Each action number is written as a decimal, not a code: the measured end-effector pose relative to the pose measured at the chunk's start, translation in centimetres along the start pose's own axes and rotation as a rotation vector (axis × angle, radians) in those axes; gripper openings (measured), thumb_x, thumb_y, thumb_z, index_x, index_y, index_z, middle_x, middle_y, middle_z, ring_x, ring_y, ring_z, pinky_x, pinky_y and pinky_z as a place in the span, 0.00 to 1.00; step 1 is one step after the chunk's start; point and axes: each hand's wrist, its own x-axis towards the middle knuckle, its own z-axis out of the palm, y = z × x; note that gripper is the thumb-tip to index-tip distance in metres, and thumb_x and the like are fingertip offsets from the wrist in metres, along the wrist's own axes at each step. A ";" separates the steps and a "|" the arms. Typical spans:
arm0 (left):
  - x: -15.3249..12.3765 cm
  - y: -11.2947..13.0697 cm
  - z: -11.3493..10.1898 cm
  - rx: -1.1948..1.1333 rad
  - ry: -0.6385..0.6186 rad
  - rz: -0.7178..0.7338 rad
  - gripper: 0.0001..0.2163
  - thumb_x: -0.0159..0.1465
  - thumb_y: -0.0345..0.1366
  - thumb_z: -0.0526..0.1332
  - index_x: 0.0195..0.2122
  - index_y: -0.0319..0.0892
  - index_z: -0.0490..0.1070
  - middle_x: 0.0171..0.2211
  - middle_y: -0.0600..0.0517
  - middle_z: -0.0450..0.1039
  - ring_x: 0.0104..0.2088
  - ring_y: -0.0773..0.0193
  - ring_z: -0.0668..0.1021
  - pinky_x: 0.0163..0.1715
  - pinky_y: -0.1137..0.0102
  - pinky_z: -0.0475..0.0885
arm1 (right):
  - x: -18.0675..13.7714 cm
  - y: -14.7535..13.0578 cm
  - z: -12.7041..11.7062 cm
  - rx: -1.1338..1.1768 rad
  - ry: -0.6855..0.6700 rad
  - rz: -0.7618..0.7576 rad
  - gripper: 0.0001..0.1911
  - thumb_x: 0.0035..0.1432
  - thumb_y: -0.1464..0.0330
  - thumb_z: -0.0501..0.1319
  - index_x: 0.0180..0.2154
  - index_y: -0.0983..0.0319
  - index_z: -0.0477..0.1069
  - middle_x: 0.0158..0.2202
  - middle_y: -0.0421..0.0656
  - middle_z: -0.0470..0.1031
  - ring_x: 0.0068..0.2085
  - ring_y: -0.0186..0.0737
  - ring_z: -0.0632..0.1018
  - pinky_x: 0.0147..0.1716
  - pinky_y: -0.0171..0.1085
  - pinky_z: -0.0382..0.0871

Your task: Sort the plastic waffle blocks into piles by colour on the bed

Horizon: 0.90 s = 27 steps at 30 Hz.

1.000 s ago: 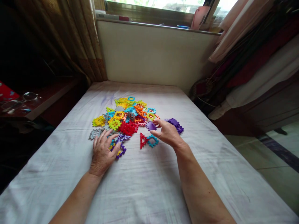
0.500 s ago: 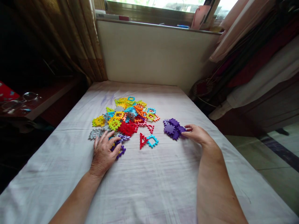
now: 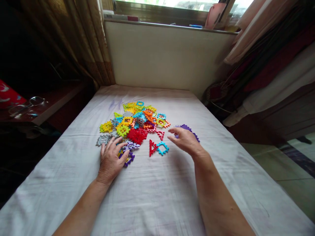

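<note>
My left hand lies with fingers spread at the near left edge of a pile of colourful interlocking plastic tiles. Beside its thumb are a lilac triangular tile and a dark purple frame tile, partly under the fingers. My right hand hovers in front of a small heap of purple square tiles, hiding much of it. Its thumb and forefinger are apart and point left, with nothing between them. Left of those fingertips lie a red triangular tile and a light blue frame tile, touching.
A white sheet covers the bed or table under the tiles. Glasses rest on a dark side table at the left. A curtain hangs at the back left, and clothes hang at the right.
My right hand has moved left, away from the right edge of the purple heap, and now covers part of it. The left hand stays at the pile. The view has shifted slightly.
</note>
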 end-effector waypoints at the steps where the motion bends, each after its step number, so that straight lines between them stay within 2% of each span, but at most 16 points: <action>1: 0.0 0.0 -0.1 -0.015 0.004 0.002 0.11 0.65 0.43 0.60 0.45 0.50 0.78 0.57 0.47 0.75 0.63 0.44 0.70 0.63 0.37 0.54 | -0.1 -1.2 0.7 0.023 -0.020 -0.076 0.13 0.60 0.65 0.63 0.46 0.56 0.79 0.47 0.44 0.82 0.45 0.42 0.82 0.47 0.39 0.73; 4: 0.1 0.1 -0.4 -0.065 0.019 0.035 0.12 0.66 0.44 0.59 0.48 0.50 0.76 0.57 0.47 0.75 0.63 0.46 0.70 0.64 0.38 0.53 | -0.8 -4.2 2.6 0.085 -0.089 -0.259 0.15 0.60 0.67 0.65 0.49 0.56 0.78 0.48 0.43 0.82 0.46 0.41 0.81 0.48 0.38 0.72; 8: 0.1 0.8 -0.8 -0.144 0.010 0.135 0.14 0.67 0.44 0.58 0.51 0.50 0.74 0.58 0.47 0.74 0.64 0.48 0.70 0.65 0.40 0.51 | -1.6 -6.6 4.1 0.118 -0.133 -0.427 0.25 0.58 0.66 0.68 0.58 0.55 0.72 0.52 0.45 0.80 0.48 0.41 0.80 0.48 0.38 0.72; 13: -0.1 1.6 -0.8 -0.174 -0.035 0.184 0.13 0.68 0.43 0.57 0.51 0.50 0.74 0.57 0.47 0.75 0.64 0.49 0.69 0.66 0.42 0.51 | -1.9 -7.6 4.7 0.085 -0.144 -0.440 0.16 0.62 0.67 0.64 0.52 0.55 0.76 0.45 0.43 0.83 0.42 0.38 0.81 0.42 0.34 0.71; 17: -0.1 1.5 -0.8 -0.149 -0.070 0.177 0.15 0.67 0.44 0.58 0.53 0.50 0.73 0.58 0.47 0.74 0.65 0.48 0.69 0.66 0.41 0.51 | -1.6 -7.5 4.4 0.070 -0.165 -0.436 0.13 0.61 0.67 0.64 0.49 0.55 0.78 0.40 0.41 0.83 0.40 0.36 0.81 0.39 0.32 0.69; 19: -0.1 1.1 -1.0 -0.118 -0.090 0.179 0.19 0.65 0.47 0.60 0.56 0.50 0.71 0.60 0.46 0.73 0.66 0.47 0.67 0.67 0.40 0.49 | -1.1 -6.6 3.6 0.083 -0.154 -0.394 0.12 0.61 0.67 0.65 0.48 0.55 0.78 0.39 0.40 0.83 0.38 0.36 0.81 0.37 0.32 0.68; 21: 0.0 0.4 -1.3 -0.069 -0.123 0.185 0.22 0.62 0.49 0.63 0.56 0.49 0.70 0.62 0.45 0.71 0.67 0.44 0.65 0.67 0.39 0.47 | -0.5 -4.7 2.4 0.069 -0.084 -0.292 0.12 0.60 0.67 0.65 0.46 0.54 0.78 0.38 0.39 0.83 0.37 0.36 0.81 0.37 0.32 0.68; 24: 0.0 -0.7 -1.9 0.005 -0.195 0.192 0.24 0.58 0.50 0.66 0.54 0.48 0.71 0.64 0.43 0.68 0.69 0.41 0.61 0.67 0.37 0.45 | 0.2 -0.2 0.1 -0.034 0.081 -0.005 0.10 0.59 0.65 0.64 0.44 0.55 0.79 0.36 0.40 0.83 0.35 0.38 0.80 0.34 0.34 0.66; 27: 0.0 -1.6 -2.3 0.044 -0.263 0.195 0.23 0.56 0.49 0.67 0.51 0.48 0.72 0.64 0.42 0.67 0.69 0.40 0.60 0.67 0.37 0.45 | 0.3 4.8 -2.0 -0.094 0.178 0.245 0.10 0.58 0.62 0.63 0.39 0.56 0.80 0.36 0.41 0.83 0.36 0.40 0.80 0.33 0.34 0.66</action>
